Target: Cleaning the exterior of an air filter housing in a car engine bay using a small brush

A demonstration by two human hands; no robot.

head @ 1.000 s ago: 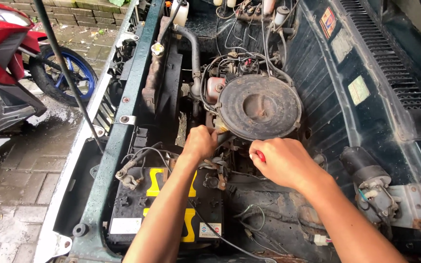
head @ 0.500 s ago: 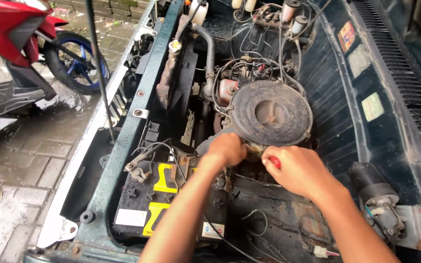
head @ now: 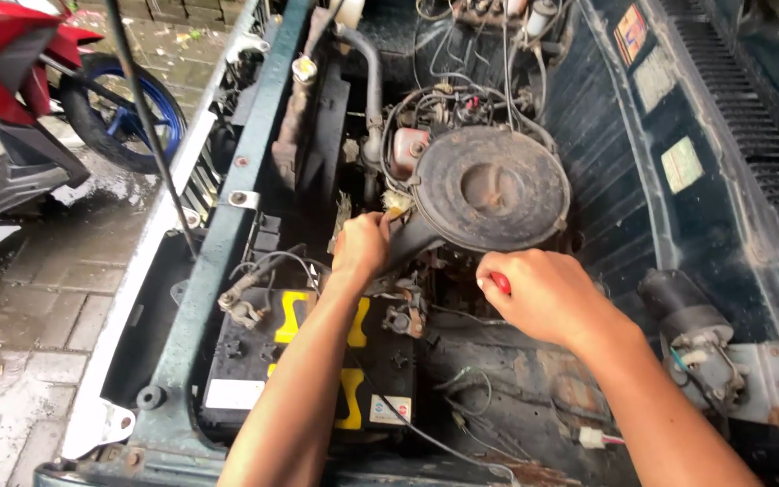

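Open engine bay, viewed from above. Round, dusty dark-grey metal air cleaner housing (head: pixel 490 188) sits at upper centre of the frame, its snout running down-left toward the left hand.

Left hand (head: pixel 362 245), centre of frame, is curled closed just below-left of the housing, against the snout; a small tan piece (head: pixel 395 209) shows at its fingertips, touching them. What it pinches cannot be told.

Right hand (head: pixel 543 294), centre-right, is fisted around a red-handled tool (head: pixel 500 283); only a bit of red handle shows between the fingers, just beneath the lower rim of the housing. The tool's tip is hidden.

Black rectangular car battery with yellow markings (head: pixel 292 361) lies lower left of centre, under the left forearm, a cable clamp (head: pixel 242 305) near its upper-left corner.

Thin dark hood prop rod (head: pixel 151 126) slants through the upper left. Red motorcycle with a blue-rimmed wheel (head: pixel 128 113) stands on wet paving at far upper left.
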